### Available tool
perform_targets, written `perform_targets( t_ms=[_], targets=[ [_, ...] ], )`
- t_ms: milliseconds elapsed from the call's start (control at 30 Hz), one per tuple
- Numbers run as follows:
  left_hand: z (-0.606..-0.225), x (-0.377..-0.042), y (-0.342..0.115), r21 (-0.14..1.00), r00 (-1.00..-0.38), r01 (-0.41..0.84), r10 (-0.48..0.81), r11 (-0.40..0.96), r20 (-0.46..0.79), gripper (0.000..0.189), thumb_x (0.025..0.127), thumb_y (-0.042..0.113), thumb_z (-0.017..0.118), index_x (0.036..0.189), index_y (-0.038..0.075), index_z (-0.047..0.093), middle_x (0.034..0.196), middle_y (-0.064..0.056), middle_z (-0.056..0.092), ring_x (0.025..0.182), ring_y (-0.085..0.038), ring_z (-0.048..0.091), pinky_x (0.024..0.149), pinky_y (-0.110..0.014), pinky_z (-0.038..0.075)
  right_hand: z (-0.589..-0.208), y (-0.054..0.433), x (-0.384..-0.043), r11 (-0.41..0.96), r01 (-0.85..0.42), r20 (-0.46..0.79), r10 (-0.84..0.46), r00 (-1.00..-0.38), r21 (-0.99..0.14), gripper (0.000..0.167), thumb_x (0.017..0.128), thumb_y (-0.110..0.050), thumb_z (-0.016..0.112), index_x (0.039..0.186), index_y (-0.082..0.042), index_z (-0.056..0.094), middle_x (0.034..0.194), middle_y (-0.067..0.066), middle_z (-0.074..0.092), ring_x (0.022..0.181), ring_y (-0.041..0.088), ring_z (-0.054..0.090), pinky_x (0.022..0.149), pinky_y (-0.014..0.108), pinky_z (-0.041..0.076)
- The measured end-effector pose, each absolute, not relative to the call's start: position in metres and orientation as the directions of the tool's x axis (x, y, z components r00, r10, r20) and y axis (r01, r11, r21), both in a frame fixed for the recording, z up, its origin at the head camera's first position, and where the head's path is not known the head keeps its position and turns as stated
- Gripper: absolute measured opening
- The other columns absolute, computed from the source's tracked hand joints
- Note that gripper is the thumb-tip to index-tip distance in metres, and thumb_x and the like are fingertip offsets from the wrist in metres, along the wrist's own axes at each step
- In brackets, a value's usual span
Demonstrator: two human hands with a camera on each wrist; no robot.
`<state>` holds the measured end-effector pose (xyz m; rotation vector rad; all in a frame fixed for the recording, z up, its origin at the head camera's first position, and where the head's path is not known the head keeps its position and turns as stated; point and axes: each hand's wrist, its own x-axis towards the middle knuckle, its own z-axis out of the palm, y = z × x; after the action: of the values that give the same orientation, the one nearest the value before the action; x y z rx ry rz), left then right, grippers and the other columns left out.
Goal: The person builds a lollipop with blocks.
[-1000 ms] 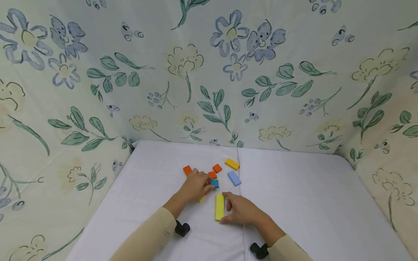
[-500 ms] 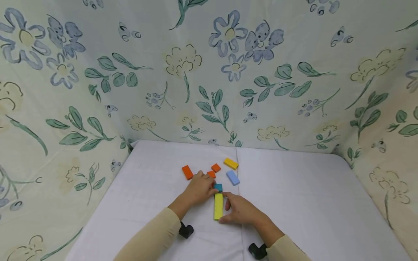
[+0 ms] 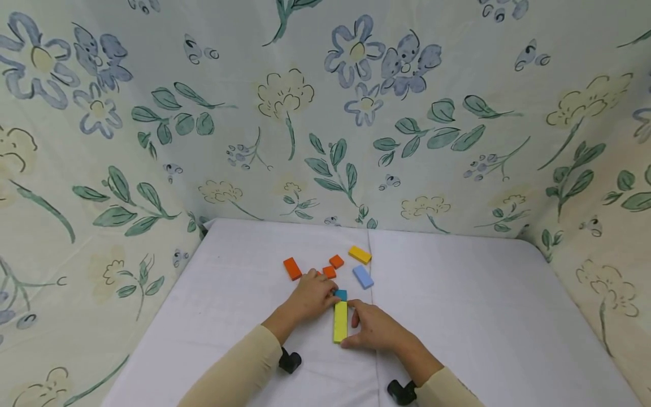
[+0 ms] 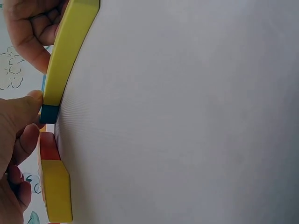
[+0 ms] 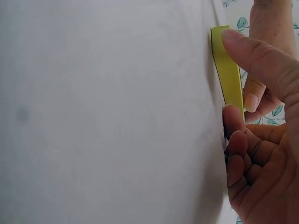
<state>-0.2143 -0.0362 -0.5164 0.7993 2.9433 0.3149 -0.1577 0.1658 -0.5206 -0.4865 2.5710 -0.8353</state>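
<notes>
A long yellow block lies on the white cloth, pointing away from me. My right hand holds it from the right, thumb at the near end and a finger by the far end. The right wrist view shows that thumb on the yellow block. At the far end sits a small teal block, pinched by my left hand. In the left wrist view the teal block touches the end of the yellow one. My left hand partly hides the teal block in the head view.
Beyond the hands lie an orange block, two small orange blocks, a golden-yellow block and a light blue block. Another yellow block and a red block lie below my left hand in the left wrist view.
My left hand has moved right and slightly nearer with the teal block, which now meets the yellow block's far end. My right hand has stayed at the yellow block.
</notes>
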Motion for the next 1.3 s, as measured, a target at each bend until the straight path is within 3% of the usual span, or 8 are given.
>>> perform_targets(
  t_ms=[333, 500, 633, 733, 833, 1033, 1300],
  targets=[
    [-0.518, -0.208, -0.038, 0.217, -0.853, 0.51, 0.522, 0.832, 0.006, 0.042, 0.098, 0.05, 0.065, 0.126, 0.021, 0.072, 0.121, 0.005, 0.072, 0.099, -0.016, 0.045, 0.087, -0.03, 0.04, -0.52, 0.165, -0.157, 0.763, -0.189, -0.264, -0.428, -0.864, -0.618, 0.088, 0.074, -0.048, 0.09, 0.139, -0.003, 0.051, 0.09, -0.006, 0.06, 0.077, 0.011, 0.053, 0.066, 0.027, 0.043],
    [-0.518, -0.199, -0.039, 0.222, -0.844, 0.523, 0.537, 0.823, 0.001, 0.05, 0.096, 0.052, 0.067, 0.133, 0.019, 0.069, 0.121, 0.003, 0.072, 0.096, -0.015, 0.048, 0.088, -0.03, 0.044, -0.52, 0.166, -0.157, 0.764, -0.197, -0.256, -0.43, -0.866, -0.615, 0.086, 0.074, -0.047, 0.09, 0.138, -0.003, 0.052, 0.09, -0.006, 0.059, 0.076, 0.011, 0.053, 0.066, 0.027, 0.043],
    [-0.52, -0.185, -0.039, 0.224, -0.824, 0.554, 0.567, 0.802, 0.008, 0.054, 0.096, 0.049, 0.067, 0.139, 0.017, 0.064, 0.095, 0.007, 0.069, 0.094, -0.011, 0.056, 0.085, -0.027, 0.05, -0.521, 0.166, -0.156, 0.755, -0.209, -0.237, -0.435, -0.869, -0.621, 0.086, 0.074, -0.047, 0.089, 0.138, -0.004, 0.052, 0.09, -0.006, 0.059, 0.076, 0.01, 0.053, 0.065, 0.026, 0.042],
    [-0.517, -0.175, -0.039, 0.268, -0.827, 0.536, 0.562, 0.801, -0.026, 0.059, 0.097, 0.048, 0.067, 0.144, 0.015, 0.059, 0.075, 0.01, 0.056, 0.083, -0.009, 0.058, 0.074, -0.024, 0.051, -0.522, 0.166, -0.156, 0.751, -0.211, -0.23, -0.436, -0.87, -0.626, 0.085, 0.074, -0.046, 0.089, 0.138, -0.005, 0.052, 0.09, -0.006, 0.059, 0.075, 0.01, 0.053, 0.064, 0.026, 0.042],
    [-0.516, -0.17, -0.038, 0.316, -0.837, 0.497, 0.543, 0.808, -0.072, 0.063, 0.097, 0.05, 0.066, 0.148, 0.015, 0.055, 0.068, 0.008, 0.048, 0.069, -0.008, 0.053, 0.064, -0.022, 0.046, -0.523, 0.166, -0.156, 0.752, -0.207, -0.234, -0.434, -0.87, -0.626, 0.085, 0.074, -0.046, 0.09, 0.138, -0.005, 0.052, 0.091, -0.006, 0.059, 0.076, 0.011, 0.053, 0.064, 0.026, 0.042],
    [-0.523, -0.172, -0.041, 0.413, -0.848, 0.426, 0.514, 0.805, -0.127, 0.066, 0.096, 0.053, 0.065, 0.152, 0.02, 0.051, 0.062, 0.007, 0.039, 0.06, -0.009, 0.044, 0.057, -0.022, 0.038, -0.523, 0.166, -0.157, 0.75, -0.217, -0.229, -0.442, -0.867, -0.625, 0.085, 0.075, -0.047, 0.089, 0.139, -0.005, 0.052, 0.091, -0.006, 0.059, 0.076, 0.01, 0.053, 0.065, 0.026, 0.043],
    [-0.531, -0.177, -0.042, 0.495, -0.845, 0.389, 0.515, 0.777, -0.145, 0.064, 0.096, 0.053, 0.065, 0.151, 0.021, 0.052, 0.062, 0.007, 0.037, 0.056, -0.008, 0.041, 0.055, -0.023, 0.035, -0.523, 0.165, -0.157, 0.752, -0.2, -0.243, -0.434, -0.867, -0.628, 0.081, 0.075, -0.046, 0.089, 0.136, -0.007, 0.053, 0.091, -0.006, 0.059, 0.076, 0.011, 0.053, 0.064, 0.026, 0.042]
  ],
)
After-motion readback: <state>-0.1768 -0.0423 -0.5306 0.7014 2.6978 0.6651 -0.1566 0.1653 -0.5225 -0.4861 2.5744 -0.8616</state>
